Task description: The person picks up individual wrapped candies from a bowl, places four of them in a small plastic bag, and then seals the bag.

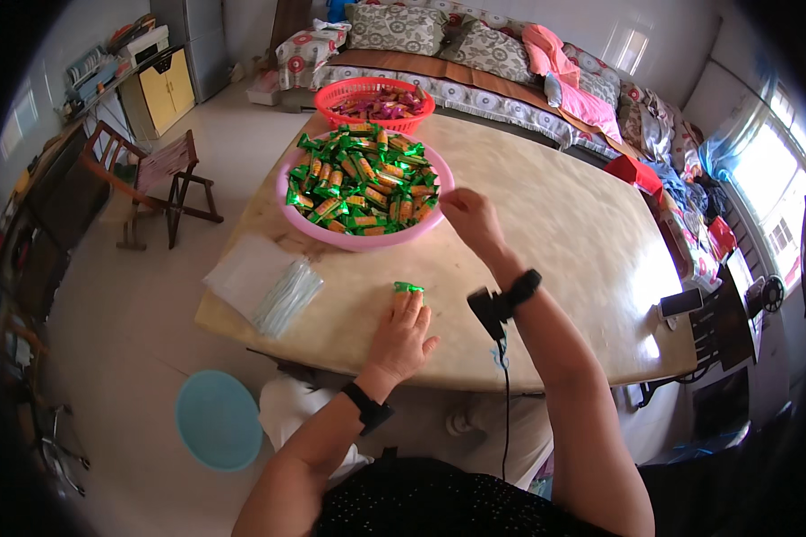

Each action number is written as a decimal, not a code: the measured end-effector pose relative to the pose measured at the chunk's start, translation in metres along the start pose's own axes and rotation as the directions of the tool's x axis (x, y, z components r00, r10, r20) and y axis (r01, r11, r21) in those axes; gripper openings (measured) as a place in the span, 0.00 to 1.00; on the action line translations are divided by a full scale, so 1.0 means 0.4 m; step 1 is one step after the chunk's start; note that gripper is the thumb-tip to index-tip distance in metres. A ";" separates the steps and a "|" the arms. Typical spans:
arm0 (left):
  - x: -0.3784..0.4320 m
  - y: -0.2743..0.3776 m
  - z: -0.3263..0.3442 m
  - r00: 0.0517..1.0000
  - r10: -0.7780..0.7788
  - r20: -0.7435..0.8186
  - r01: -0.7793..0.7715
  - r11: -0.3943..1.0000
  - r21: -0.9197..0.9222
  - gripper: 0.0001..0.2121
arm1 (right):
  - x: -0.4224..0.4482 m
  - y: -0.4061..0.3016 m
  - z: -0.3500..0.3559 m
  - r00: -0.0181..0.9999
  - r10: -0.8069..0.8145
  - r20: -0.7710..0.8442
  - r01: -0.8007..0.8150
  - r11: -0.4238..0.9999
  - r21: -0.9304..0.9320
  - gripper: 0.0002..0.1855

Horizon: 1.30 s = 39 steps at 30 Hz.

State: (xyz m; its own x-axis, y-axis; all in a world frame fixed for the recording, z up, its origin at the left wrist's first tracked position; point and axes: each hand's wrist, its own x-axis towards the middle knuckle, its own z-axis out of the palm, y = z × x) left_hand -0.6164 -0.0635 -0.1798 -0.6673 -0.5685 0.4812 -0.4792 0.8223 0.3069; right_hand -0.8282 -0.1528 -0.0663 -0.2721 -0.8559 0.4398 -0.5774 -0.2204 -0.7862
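Note:
My left hand [404, 335] lies palm down on the table with its fingers over a green-wrapped snack [408, 287], of which only the far end shows. Whether the fingers grip it or just rest on it cannot be told. At the right rim of a pink plastic basin [376, 241] is my right hand [469, 213], its fingers bent; the fingertips are partly hidden, and no item shows in them. Many green and orange wrapped snacks [359, 178] fill the basin. Left of my left hand, a stack of clear plastic bags [285, 295] lies on a white sheet [245, 268].
Behind the basin stands a red plastic basket [326, 111] of purple-wrapped pieces. The curved table [551, 188] has a phone-like device [680, 303] at its right. A black cable [507, 423] hangs from my right wrist area. A blue round basin or lid [219, 420] is on the floor.

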 end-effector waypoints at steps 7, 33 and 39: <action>-0.002 -0.006 0.005 1.000 -0.016 0.002 0.016 1.000 0.003 0.29 | 0.201 -0.116 0.193 0.958 -0.128 0.255 0.223 0.893 -0.392 0.22; 0.002 0.005 -0.008 0.998 -0.051 0.033 0.053 0.997 -0.060 0.30 | 0.199 -0.039 0.313 0.890 0.024 0.456 0.240 0.825 -0.511 0.10; -0.004 -0.006 0.010 0.999 -0.049 -0.003 0.049 0.996 -0.075 0.28 | 0.181 -0.057 0.278 0.902 -0.128 0.413 0.315 0.848 -0.426 0.12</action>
State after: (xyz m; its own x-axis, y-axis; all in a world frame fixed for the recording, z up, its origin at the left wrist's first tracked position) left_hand -0.6164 -0.0648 -0.1845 -0.6412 -0.6084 0.4676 -0.4672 0.7930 0.3911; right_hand -0.7493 -0.2618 -0.0647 0.1462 -0.9367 0.3181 -0.9036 -0.2573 -0.3425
